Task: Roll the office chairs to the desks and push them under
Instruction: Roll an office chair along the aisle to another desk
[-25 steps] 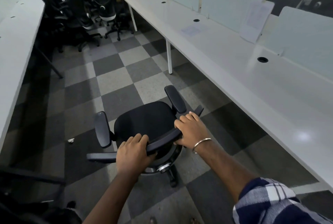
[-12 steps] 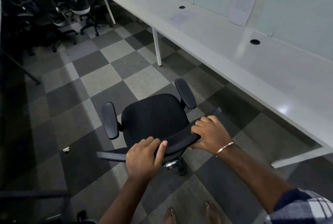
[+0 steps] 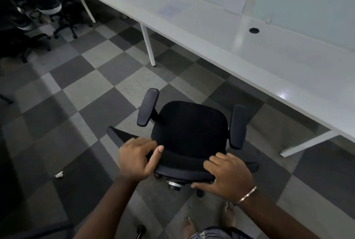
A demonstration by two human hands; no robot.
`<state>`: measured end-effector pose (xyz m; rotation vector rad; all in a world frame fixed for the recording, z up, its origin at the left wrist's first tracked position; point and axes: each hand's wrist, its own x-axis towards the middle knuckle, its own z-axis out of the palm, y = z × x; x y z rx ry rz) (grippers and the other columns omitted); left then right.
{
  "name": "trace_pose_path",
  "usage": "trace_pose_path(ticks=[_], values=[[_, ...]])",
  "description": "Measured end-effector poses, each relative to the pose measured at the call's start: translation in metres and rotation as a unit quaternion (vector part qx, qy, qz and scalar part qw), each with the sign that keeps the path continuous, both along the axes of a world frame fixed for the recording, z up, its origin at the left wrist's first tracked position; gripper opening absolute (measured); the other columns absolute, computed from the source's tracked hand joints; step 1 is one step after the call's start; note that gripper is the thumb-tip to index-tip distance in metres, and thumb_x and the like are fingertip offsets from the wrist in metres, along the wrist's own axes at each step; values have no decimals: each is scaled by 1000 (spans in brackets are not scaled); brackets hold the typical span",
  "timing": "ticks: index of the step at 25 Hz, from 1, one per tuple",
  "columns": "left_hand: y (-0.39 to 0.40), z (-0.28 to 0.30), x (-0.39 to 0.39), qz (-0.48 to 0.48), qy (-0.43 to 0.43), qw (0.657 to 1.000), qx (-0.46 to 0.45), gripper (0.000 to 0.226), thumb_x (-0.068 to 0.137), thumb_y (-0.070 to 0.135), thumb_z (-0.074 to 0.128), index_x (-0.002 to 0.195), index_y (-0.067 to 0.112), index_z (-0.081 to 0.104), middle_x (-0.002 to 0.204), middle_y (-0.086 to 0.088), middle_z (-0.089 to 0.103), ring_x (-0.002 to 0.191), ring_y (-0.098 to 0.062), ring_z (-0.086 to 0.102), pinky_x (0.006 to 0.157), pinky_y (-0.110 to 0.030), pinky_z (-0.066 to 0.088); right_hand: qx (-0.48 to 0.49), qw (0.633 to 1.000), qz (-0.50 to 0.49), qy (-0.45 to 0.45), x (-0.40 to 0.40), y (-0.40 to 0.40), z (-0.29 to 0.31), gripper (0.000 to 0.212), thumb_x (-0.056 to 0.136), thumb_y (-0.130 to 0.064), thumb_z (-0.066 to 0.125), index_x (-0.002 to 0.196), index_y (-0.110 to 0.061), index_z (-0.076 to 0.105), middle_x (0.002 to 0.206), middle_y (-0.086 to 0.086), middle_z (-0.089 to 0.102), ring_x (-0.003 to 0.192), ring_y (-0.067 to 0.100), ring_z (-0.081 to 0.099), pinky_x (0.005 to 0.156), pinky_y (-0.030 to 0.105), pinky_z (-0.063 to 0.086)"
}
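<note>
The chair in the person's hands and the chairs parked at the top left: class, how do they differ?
The held chair stands alone in the aisle beside the white desk; the far chairs stand bunched together. The left hand and right hand grip the held chair's backrest; nobody touches the far chairs. Both are black.

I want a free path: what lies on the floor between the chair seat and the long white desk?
Head view: only bare checkered carpet between the chair seat and the white desk.
</note>
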<state>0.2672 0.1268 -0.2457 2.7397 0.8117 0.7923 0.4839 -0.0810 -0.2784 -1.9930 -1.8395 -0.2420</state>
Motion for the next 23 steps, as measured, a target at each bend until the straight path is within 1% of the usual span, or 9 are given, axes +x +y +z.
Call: trace_pose_path(ticks=[2, 4, 6, 10, 13, 16, 20, 23], values=[[9, -1, 13, -36, -7, 999, -3, 40, 107, 43, 40, 68, 34, 34, 61, 13, 34, 55, -8, 34, 57, -27, 26, -1, 999, -36, -2, -4, -8, 3, 65, 85, -84, 56, 66, -21, 50, 63, -7, 41, 58, 15, 41, 53, 31, 34], [13, -5, 26, -76, -6, 997, -11, 36, 107, 42, 41, 72, 39, 30, 62, 16, 30, 57, -5, 33, 57, -28, 27, -2, 998, -64, -7, -5, -16, 1, 66, 86, -84, 54, 66, -21, 49, 63, -6, 41, 58, 14, 40, 55, 29, 29], [16, -7, 42, -98, -4, 995, -16, 36, 107, 41, 42, 73, 41, 30, 62, 18, 30, 58, -1, 35, 57, -28, 28, -9, 996, -87, -12, 1, -22, 1, 66, 86, -84, 53, 67, -21, 49, 64, -7, 42, 58, 14, 38, 58, 28, 26], [13, -9, 79, -114, -1, 993, -17, 41, 107, 39, 44, 67, 32, 35, 61, 12, 34, 57, -7, 34, 55, -33, 31, -14, 993, -119, -19, 25, -34, 0, 64, 87, -83, 54, 70, -22, 51, 67, -6, 44, 61, 15, 41, 57, 31, 32], [3, -11, 105, -135, 10, 991, -13, 44, 107, 40, 42, 65, 30, 38, 60, 12, 35, 56, -9, 35, 54, -34, 32, -12, 989, -144, -30, 42, -49, -5, 63, 88, -83, 53, 71, -22, 51, 68, -6, 44, 62, 15, 39, 58, 31, 30], [-8, -8, 137, -146, 26, 989, -18, 48, 108, 41, 42, 63, 25, 45, 59, 10, 40, 55, -10, 38, 55, -38, 34, -7, 985, -167, -38, 64, -64, -4, 62, 87, -82, 54, 70, -22, 50, 68, -6, 43, 62, 15, 38, 59, 31, 26], [-26, -1, 186, -156, 24, 987, -24, 49, 107, 38, 44, 61, 22, 46, 57, 9, 41, 53, -11, 38, 54, -39, 35, 10, 981, -188, -45, 107, -81, 0, 64, 85, -81, 59, 68, -20, 51, 66, -5, 42, 59, 17, 40, 56, 33, 28], [-39, 0, 218, -153, 18, 988, -22, 48, 105, 33, 48, 59, 21, 45, 56, 9, 39, 50, -11, 36, 51, -38, 33, 19, 979, -192, -60, 140, -92, 3, 63, 83, -82, 60, 67, -21, 51, 65, -4, 42, 59, 17, 39, 56, 34, 27]])
